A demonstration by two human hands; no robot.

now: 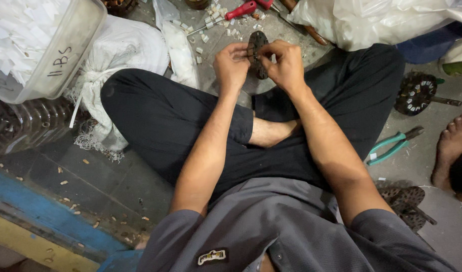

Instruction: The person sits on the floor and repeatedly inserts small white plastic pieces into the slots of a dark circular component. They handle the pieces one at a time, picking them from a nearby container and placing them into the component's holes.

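Observation:
I sit cross-legged on the floor and hold a dark round slotted metal piece (258,43) upright in front of my knees. My left hand (231,63) pinches its left edge with thumb and fingers. My right hand (285,64) grips its right side, fingers curled over the rim. The lower part of the piece is partly hidden between my hands. Small white paper slips (211,22) lie scattered on the floor just beyond it.
A clear plastic tub of white slips (37,45) stands at the far left beside white sacks (125,50). A red-handled screwdriver (236,12), green pliers (392,146) and another slotted disc with a shaft (417,93) lie around. Another person's foot (452,146) is at right.

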